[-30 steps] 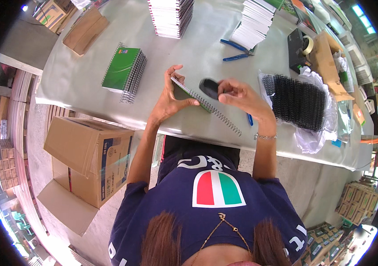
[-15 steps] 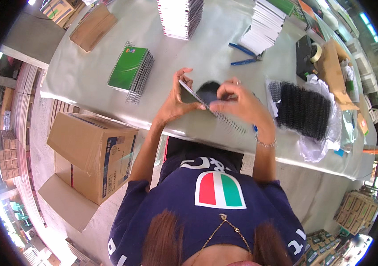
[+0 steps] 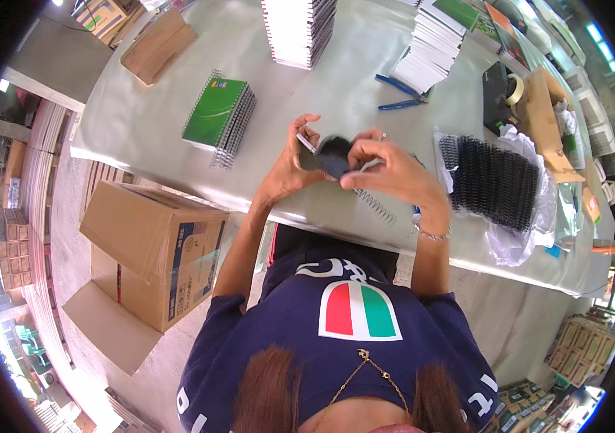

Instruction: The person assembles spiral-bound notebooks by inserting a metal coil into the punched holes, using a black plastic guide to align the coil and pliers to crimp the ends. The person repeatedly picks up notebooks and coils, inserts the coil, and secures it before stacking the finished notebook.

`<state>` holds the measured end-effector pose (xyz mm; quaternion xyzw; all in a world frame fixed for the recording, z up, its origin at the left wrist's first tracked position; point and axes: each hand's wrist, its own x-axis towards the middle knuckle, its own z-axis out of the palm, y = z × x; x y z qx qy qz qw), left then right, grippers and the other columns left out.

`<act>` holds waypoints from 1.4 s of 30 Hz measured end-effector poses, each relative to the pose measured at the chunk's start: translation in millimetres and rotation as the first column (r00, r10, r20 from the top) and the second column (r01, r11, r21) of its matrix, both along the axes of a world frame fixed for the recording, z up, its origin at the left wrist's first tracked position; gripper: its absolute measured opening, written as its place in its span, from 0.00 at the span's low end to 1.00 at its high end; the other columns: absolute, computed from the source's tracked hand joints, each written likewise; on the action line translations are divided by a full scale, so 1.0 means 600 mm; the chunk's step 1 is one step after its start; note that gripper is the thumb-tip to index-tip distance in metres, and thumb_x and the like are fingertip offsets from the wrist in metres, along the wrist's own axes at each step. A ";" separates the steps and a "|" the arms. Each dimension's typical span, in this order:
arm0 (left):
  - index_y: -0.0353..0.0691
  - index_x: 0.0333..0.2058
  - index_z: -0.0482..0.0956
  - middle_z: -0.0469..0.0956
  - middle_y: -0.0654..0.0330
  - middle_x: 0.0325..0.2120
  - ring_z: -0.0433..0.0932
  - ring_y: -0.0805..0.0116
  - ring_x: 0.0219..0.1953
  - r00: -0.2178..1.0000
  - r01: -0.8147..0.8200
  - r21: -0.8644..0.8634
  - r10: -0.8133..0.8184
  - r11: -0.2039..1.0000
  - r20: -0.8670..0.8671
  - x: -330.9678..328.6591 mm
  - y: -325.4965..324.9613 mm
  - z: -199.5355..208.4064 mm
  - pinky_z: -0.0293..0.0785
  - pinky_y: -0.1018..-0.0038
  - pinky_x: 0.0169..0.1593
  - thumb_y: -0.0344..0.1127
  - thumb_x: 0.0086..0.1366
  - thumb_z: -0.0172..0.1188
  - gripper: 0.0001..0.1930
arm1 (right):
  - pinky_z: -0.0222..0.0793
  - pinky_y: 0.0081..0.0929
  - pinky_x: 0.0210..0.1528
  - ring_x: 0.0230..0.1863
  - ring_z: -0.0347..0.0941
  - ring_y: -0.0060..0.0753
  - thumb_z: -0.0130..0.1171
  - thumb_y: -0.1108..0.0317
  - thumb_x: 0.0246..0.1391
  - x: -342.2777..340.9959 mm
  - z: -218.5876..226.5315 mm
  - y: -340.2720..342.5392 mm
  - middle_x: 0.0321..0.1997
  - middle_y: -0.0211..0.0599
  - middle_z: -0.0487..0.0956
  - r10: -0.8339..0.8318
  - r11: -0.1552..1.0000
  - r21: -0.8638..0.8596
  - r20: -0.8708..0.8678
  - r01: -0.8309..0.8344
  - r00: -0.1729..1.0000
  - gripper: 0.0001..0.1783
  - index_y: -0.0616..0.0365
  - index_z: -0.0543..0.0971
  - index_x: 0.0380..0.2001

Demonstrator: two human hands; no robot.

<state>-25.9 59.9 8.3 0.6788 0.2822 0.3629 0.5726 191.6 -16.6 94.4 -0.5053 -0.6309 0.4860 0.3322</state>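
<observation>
My left hand point(image 3: 296, 159) grips a thin notebook point(image 3: 306, 143), seen nearly edge-on, with thumb and fingers spread along it. A dark rounded thing point(image 3: 335, 155) lies between my hands and hides much of the notebook; its kind is unclear. My right hand point(image 3: 387, 166) has curled, pinching fingers at the notebook's near end, closed on a spiral binding coil point(image 3: 376, 206). The coil's loose end sticks out below that hand, toward the table's near edge. Beyond my left hand lies a stack of green spiral notebooks point(image 3: 217, 112).
Blue-handled pliers point(image 3: 401, 94) lie ahead, beside a pile of white-paged books point(image 3: 433, 47). Black coils point(image 3: 495, 180) rest on crumpled plastic at right, near a tape dispenser point(image 3: 498, 97). A tall spiral-bound stack point(image 3: 299, 32) stands far off; an open carton point(image 3: 152, 252) sits left, below the table.
The right hand's fingers have shifted slightly and look less blurred. The notebook has turned in my left hand, and the dark rounded thing now covers more of its edge.
</observation>
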 end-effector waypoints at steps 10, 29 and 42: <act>0.46 0.66 0.53 0.68 0.60 0.40 0.70 0.64 0.46 0.999 -0.029 0.042 0.031 0.999 -0.032 0.002 -0.001 0.015 0.66 0.67 0.55 0.34 0.39 0.84 0.58 | 0.70 0.26 0.46 0.42 0.70 0.31 0.78 0.50 0.43 -0.011 0.013 0.028 0.43 0.37 0.70 -0.029 0.997 0.072 0.160 0.017 0.987 0.26 0.59 0.79 0.31; 0.44 0.63 0.57 0.65 0.57 0.44 0.67 0.64 0.52 0.994 -0.084 0.067 0.089 0.994 -0.067 0.010 -0.008 0.007 0.62 0.69 0.60 0.39 0.49 0.80 0.48 | 0.70 0.31 0.53 0.52 0.71 0.40 0.73 0.55 0.51 0.022 -0.047 0.029 0.52 0.44 0.73 -0.359 0.917 0.221 0.094 0.333 0.928 0.23 0.59 0.79 0.43; 0.37 0.51 0.67 0.69 0.58 0.42 0.67 0.67 0.47 0.968 -0.251 -0.030 0.251 0.968 -0.002 0.036 -0.058 0.004 0.63 0.73 0.56 0.42 0.76 0.51 0.15 | 0.47 0.50 0.69 0.67 0.55 0.59 0.55 0.59 0.64 0.048 -0.145 -0.179 0.64 0.57 0.63 -0.655 0.755 0.509 0.613 0.414 0.441 0.35 0.58 0.58 0.69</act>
